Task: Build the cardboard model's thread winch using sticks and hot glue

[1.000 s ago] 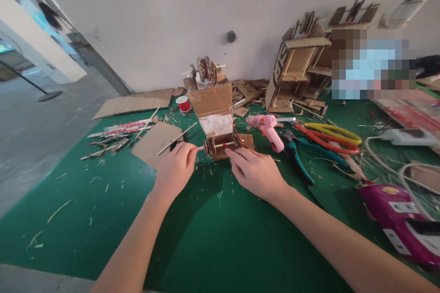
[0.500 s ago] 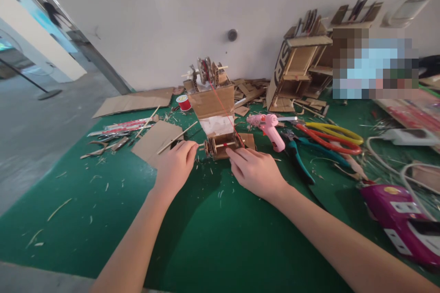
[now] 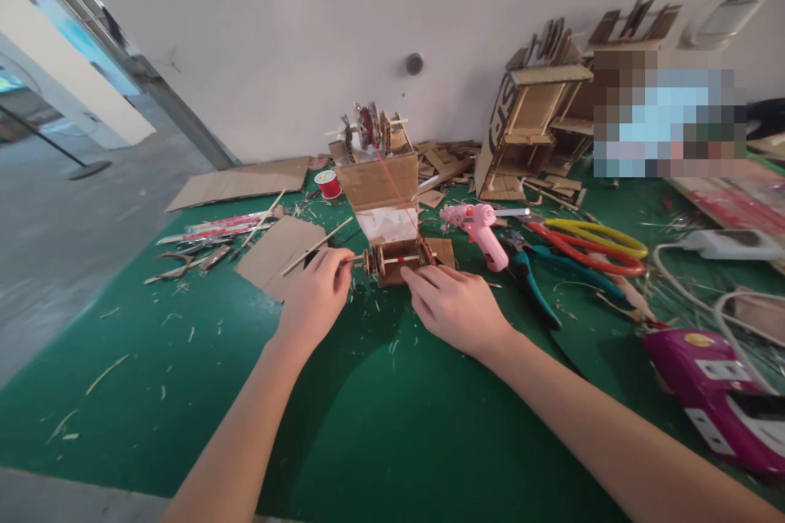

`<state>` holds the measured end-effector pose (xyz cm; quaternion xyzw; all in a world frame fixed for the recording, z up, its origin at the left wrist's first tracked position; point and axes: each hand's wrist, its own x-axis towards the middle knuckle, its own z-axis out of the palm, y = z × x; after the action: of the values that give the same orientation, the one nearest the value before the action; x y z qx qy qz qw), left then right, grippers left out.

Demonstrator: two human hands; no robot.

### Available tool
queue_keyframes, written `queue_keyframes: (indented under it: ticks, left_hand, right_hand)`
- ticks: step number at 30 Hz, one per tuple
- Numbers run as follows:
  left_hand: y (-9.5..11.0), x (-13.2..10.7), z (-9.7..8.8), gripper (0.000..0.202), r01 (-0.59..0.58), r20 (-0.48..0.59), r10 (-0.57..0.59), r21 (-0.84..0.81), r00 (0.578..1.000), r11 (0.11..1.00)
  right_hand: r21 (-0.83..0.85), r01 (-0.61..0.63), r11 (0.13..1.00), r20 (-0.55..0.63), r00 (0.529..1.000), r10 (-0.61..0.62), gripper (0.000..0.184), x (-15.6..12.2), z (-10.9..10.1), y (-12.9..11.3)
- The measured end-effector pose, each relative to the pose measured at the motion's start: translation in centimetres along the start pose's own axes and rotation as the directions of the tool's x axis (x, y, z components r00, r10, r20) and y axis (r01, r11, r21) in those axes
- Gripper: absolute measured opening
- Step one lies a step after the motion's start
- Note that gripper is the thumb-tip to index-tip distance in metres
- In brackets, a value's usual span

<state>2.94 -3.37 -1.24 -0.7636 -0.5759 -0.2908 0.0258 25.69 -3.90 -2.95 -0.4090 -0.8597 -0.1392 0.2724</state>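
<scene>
A small cardboard winch (image 3: 397, 260) with wheels on a thin wooden axle sits on the green mat (image 3: 380, 425). A red thread (image 3: 396, 188) runs from it up to a second set of cardboard wheels (image 3: 371, 124) atop a cardboard box (image 3: 375, 180). My left hand (image 3: 314, 298) is closed, pinching the left end of the axle. My right hand (image 3: 454, 306) rests on the mat against the winch's right side, fingers pressed to the cardboard.
A pink glue gun (image 3: 482, 230), teal pliers (image 3: 532, 282), yellow and red scissors (image 3: 592, 245) and a purple device (image 3: 715, 392) lie to the right. Cardboard sheets (image 3: 279, 249), a red thread spool (image 3: 328, 183) and metal tools (image 3: 190, 260) lie left. Cardboard models (image 3: 533, 127) stand at the wall.
My left hand's pinched fingers have shifted slightly up along the axle end. The winch and my right hand stay almost where they were.
</scene>
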Motion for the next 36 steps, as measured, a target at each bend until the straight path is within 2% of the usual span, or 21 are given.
queue_keyframes:
  ticks: [5,13,19,36]
  left_hand:
    - [-0.3,0.1,0.1,0.014,0.004,-0.005,-0.004,-0.003,1.0,1.0]
    - [-0.1,0.1,0.1,0.014,0.041,0.045,-0.042,0.015,0.998,0.999]
    - [-0.1,0.1,0.1,0.015,0.046,0.099,-0.05,0.048,0.994,0.998]
    - [0.0,-0.6,-0.2,0.018,-0.036,0.181,0.027,0.048,0.983,0.998]
  right_hand:
    - [-0.014,0.016,1.0,0.002,1.0,-0.016,0.026,0.1,-0.1,-0.1]
    - [-0.031,0.017,0.999,-0.008,1.0,-0.017,0.022,0.1,-0.1,-0.2]
    - [-0.06,0.008,0.998,0.047,0.999,-0.006,0.016,0.4,0.0,-0.4]
    - [-0.096,0.03,0.995,0.105,0.994,-0.02,0.014,0.5,-0.2,-1.3]
